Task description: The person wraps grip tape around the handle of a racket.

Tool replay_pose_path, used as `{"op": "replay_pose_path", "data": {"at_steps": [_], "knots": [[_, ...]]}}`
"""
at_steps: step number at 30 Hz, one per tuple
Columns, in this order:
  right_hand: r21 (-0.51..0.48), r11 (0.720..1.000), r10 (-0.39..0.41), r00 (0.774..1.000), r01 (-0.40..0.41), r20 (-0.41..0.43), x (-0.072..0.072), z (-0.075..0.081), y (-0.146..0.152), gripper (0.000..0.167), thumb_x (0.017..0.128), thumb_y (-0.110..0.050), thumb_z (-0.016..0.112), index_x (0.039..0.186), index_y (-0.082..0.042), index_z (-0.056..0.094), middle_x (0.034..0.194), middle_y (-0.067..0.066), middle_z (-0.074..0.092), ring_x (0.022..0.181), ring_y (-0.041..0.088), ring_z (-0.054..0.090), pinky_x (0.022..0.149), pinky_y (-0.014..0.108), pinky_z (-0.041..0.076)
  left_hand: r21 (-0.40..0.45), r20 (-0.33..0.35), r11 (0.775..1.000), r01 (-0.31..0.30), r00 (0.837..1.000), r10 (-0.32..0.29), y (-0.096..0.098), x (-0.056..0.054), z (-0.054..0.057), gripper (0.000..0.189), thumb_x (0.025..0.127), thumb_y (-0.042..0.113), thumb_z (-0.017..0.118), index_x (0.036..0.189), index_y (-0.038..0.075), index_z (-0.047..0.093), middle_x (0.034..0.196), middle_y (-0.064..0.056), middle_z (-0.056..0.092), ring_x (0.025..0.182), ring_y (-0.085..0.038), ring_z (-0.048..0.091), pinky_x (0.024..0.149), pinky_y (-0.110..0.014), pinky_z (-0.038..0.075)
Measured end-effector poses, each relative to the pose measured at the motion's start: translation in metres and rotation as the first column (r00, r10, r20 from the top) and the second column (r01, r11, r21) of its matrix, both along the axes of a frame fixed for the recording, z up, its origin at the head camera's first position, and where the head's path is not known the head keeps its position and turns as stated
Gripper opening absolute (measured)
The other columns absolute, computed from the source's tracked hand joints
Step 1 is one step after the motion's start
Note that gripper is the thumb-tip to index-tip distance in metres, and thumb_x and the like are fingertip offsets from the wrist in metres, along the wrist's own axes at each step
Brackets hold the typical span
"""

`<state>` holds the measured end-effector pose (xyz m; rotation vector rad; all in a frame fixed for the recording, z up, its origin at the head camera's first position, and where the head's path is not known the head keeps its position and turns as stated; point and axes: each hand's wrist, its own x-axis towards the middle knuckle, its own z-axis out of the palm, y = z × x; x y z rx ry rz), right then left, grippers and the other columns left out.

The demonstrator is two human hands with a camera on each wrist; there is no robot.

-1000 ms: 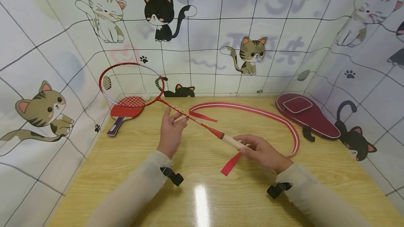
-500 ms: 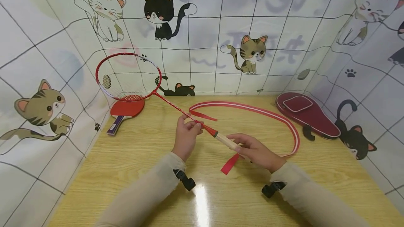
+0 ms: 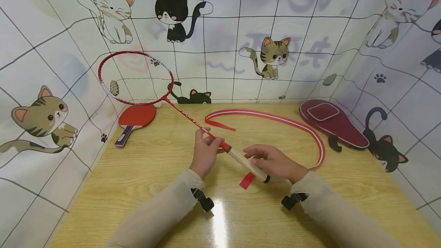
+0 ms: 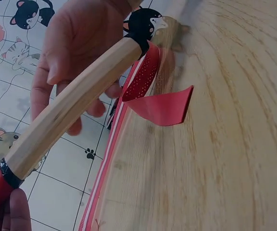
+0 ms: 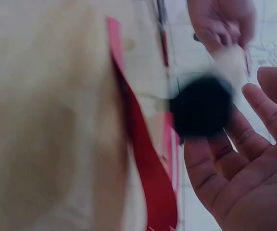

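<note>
In the head view a badminton racket (image 3: 183,114) is held over the table, its red oval head (image 3: 125,53) up at the left. My left hand (image 3: 204,154) pinches it at the red cone just above the bare wooden handle (image 4: 76,106). My right hand (image 3: 277,163) hovers beside the handle with fingers loosely spread; in the right wrist view its thumb stands apart from the blurred black butt cap (image 5: 203,106). Whether its fingers graze the handle I cannot tell. A red grip tape (image 3: 246,181) with a white stripe curves over the table, one tail passing beneath the handle.
A red table tennis bat (image 3: 138,116) lies at the left back, with a small white ball (image 3: 158,104) partly showing behind it. A dark red bat case (image 3: 334,123) lies at the right back. Cat-printed cloth walls (image 3: 227,60) enclose the wooden table (image 3: 138,186).
My left hand has slid down the shaft to the cone and now pinches it. The racket head has risen and shifted left. My right hand has let go of the handle, baring the butt end.
</note>
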<state>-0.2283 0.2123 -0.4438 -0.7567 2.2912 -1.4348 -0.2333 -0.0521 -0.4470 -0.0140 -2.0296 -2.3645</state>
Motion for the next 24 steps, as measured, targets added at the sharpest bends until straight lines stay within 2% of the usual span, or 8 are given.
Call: {"op": "replay_pose_path", "data": {"at_steps": [3, 5, 9, 13, 16, 20, 24], "knots": [[0.017, 0.998, -0.059, 0.997, 0.06, -0.048, -0.008, 0.006, 0.008, 0.034, 0.107, -0.011, 0.059, 0.141, -0.008, 0.063, 0.135, 0.019, 0.067, 0.119, 0.033, 0.068, 0.098, 0.044, 0.058, -0.002, 0.005, 1.0, 0.004, 1.0, -0.004, -0.001, 0.001, -0.001, 0.048, 0.105, 0.006, 0.061, 0.143, 0.015, 0.033, 0.111, -0.021, 0.072, 0.095, -0.027, 0.077, 0.085, -0.038, 0.064], [0.06, 0.993, -0.092, 0.992, 0.098, -0.086, -0.012, 0.009, 0.013, 0.031, 0.107, -0.014, 0.06, 0.138, -0.011, 0.065, 0.134, 0.016, 0.069, 0.122, 0.031, 0.068, 0.104, 0.051, 0.054, -0.003, 0.011, 1.0, 0.007, 1.0, -0.007, -0.002, 0.002, -0.001, 0.049, 0.105, 0.006, 0.062, 0.143, 0.016, 0.033, 0.112, -0.023, 0.071, 0.094, -0.027, 0.077, 0.085, -0.038, 0.064], [0.183, 0.977, -0.086, 0.988, 0.109, -0.129, -0.019, 0.009, 0.02, 0.031, 0.105, -0.013, 0.064, 0.136, -0.012, 0.067, 0.132, 0.009, 0.071, 0.122, 0.026, 0.066, 0.107, 0.055, 0.05, 0.0, 0.021, 1.0, 0.023, 1.0, -0.023, -0.004, 0.006, -0.002, 0.05, 0.104, 0.005, 0.063, 0.144, 0.016, 0.033, 0.116, -0.029, 0.069, 0.094, -0.027, 0.077, 0.084, -0.039, 0.064], [0.302, 0.951, -0.033, 0.991, 0.072, -0.131, -0.025, 0.005, 0.022, 0.035, 0.103, -0.009, 0.064, 0.138, -0.015, 0.067, 0.128, 0.003, 0.073, 0.121, 0.025, 0.066, 0.105, 0.054, 0.051, -0.003, 0.019, 1.0, 0.031, 0.999, -0.031, -0.005, 0.008, -0.005, 0.05, 0.104, 0.004, 0.062, 0.143, 0.015, 0.034, 0.113, -0.026, 0.07, 0.094, -0.027, 0.077, 0.084, -0.04, 0.064], [0.408, 0.912, 0.018, 0.991, 0.037, -0.13, -0.028, 0.003, 0.021, 0.038, 0.102, -0.008, 0.062, 0.137, -0.021, 0.068, 0.125, -0.003, 0.073, 0.122, 0.023, 0.065, 0.106, 0.054, 0.051, -0.005, 0.017, 1.0, 0.03, 0.999, -0.029, -0.005, 0.009, -0.007, 0.049, 0.105, 0.004, 0.062, 0.143, 0.015, 0.034, 0.11, -0.023, 0.071, 0.093, -0.027, 0.077, 0.084, -0.04, 0.064], [0.516, 0.856, 0.088, 0.991, -0.025, -0.098, -0.032, 0.002, 0.019, 0.038, 0.1, -0.007, 0.065, 0.132, -0.027, 0.071, 0.124, -0.008, 0.071, 0.121, 0.021, 0.065, 0.105, 0.051, 0.053, -0.004, 0.016, 0.999, 0.037, 0.999, -0.037, -0.005, 0.01, -0.01, 0.048, 0.104, 0.004, 0.062, 0.142, 0.013, 0.034, 0.115, -0.031, 0.069, 0.09, -0.026, 0.077, 0.083, -0.039, 0.064], [0.534, 0.842, 0.157, 0.982, -0.077, -0.106, -0.035, 0.001, 0.015, 0.039, 0.097, 0.001, 0.065, 0.124, -0.025, 0.074, 0.124, -0.008, 0.071, 0.118, 0.02, 0.065, 0.103, 0.048, 0.054, -0.01, 0.0, 0.999, 0.05, 0.999, -0.05, -0.005, 0.011, -0.013, 0.048, 0.104, 0.004, 0.062, 0.143, 0.011, 0.034, 0.12, -0.038, 0.066, 0.09, -0.025, 0.077, 0.082, -0.038, 0.064]]}}
